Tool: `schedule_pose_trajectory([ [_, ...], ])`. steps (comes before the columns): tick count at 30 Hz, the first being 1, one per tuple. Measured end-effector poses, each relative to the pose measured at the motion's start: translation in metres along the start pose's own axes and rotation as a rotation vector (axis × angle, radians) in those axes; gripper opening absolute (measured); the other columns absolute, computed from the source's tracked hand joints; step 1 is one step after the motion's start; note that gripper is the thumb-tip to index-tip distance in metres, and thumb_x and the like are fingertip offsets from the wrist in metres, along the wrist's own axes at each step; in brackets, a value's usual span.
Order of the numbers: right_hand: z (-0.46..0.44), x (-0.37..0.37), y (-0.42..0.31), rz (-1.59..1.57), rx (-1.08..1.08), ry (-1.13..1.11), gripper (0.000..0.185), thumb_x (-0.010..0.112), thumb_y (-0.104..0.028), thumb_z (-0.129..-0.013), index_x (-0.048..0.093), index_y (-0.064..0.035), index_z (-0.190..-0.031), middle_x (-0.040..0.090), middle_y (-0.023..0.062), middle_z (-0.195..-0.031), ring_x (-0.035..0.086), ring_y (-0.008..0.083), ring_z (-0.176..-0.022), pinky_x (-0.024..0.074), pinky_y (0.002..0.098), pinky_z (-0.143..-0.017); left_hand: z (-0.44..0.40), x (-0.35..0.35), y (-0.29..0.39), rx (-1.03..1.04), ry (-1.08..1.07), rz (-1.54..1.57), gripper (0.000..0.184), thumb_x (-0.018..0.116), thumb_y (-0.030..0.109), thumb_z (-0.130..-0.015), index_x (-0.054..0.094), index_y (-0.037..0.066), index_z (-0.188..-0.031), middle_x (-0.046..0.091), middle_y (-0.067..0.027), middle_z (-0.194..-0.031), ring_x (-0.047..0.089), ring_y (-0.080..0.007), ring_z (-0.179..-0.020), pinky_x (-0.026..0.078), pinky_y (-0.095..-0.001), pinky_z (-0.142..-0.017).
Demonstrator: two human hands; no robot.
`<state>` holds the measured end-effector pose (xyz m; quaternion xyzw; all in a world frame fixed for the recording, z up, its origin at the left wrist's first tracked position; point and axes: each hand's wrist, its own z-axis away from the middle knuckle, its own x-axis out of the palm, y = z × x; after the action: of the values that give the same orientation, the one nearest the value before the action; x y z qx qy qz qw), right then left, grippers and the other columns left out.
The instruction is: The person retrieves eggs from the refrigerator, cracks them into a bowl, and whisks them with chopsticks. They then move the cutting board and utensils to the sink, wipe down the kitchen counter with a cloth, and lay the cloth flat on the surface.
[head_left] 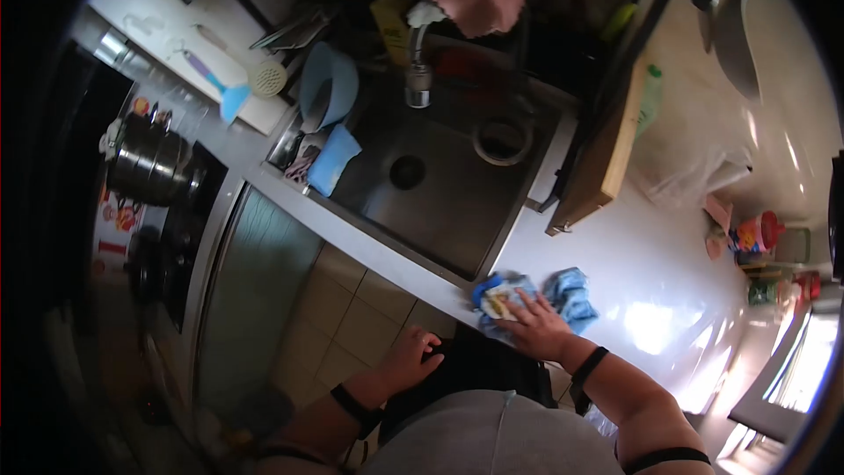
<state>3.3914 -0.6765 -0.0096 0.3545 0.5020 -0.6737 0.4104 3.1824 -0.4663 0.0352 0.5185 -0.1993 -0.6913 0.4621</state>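
My right hand (538,330) presses down on a crumpled blue-and-white patterned cloth (514,286) at the counter's front edge, by the sink corner. Its fingers lie over the cloth, which has a yellowish patch and a bright blue part. Another bunched blue cloth (571,299) lies just right of these fingers. My left hand (411,361) hangs in front of my body, below the counter edge, fingers loosely curled with a gap to the thumb. Nothing shows in it. Beyond the hands is the dark sink (431,229) with its drain and a round ring-like item (503,141).
A faucet (418,79) with a pink cloth (483,4) above stands behind the sink. A blue basin (327,84) and blue cloth (334,161) sit at its left rim. A wooden board (607,158) stands upright at right. A metal pot (149,158) is on the stove at left.
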Motion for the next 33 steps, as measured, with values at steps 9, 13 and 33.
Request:
schedule_pose_trajectory([
  [9,-0.020,0.009,-0.006,0.159,0.032,0.029,0.054,0.054,-0.034,-0.082,0.041,-0.0224,-0.133,0.025,0.0099,-0.144,0.016,0.0346,-0.135,0.0193,0.0520,-0.106,0.039,-0.012,-0.070,-0.291,-0.041,-0.058,0.031,0.064,0.024,-0.080,0.056,0.001,-0.099,0.054,-0.0164,-0.098,0.059,-0.0251,-0.083,0.048,-0.0348,-0.073],
  [13,-0.065,0.012,-0.040,0.107,0.142,0.045,0.053,0.055,-0.028,-0.080,0.043,-0.0210,-0.132,0.025,0.0097,-0.144,0.017,0.0349,-0.135,0.0211,0.0525,-0.106,0.012,-0.041,-0.104,-0.163,-0.055,-0.162,0.030,0.064,0.025,-0.079,0.056,0.002,-0.098,0.054,-0.0175,-0.101,0.057,-0.0297,-0.090,0.047,-0.0372,-0.078],
  [33,-0.420,-0.020,-0.184,0.188,-0.021,0.070,0.060,0.052,-0.021,-0.079,0.035,-0.0161,-0.137,0.018,0.0136,-0.146,0.015,0.0383,-0.134,0.0203,0.0523,-0.106,0.077,-0.232,-0.275,-0.333,0.039,0.101,0.032,0.061,0.028,-0.081,0.058,0.005,-0.103,0.052,-0.0172,-0.106,0.058,-0.0308,-0.091,0.047,-0.0372,-0.080],
])
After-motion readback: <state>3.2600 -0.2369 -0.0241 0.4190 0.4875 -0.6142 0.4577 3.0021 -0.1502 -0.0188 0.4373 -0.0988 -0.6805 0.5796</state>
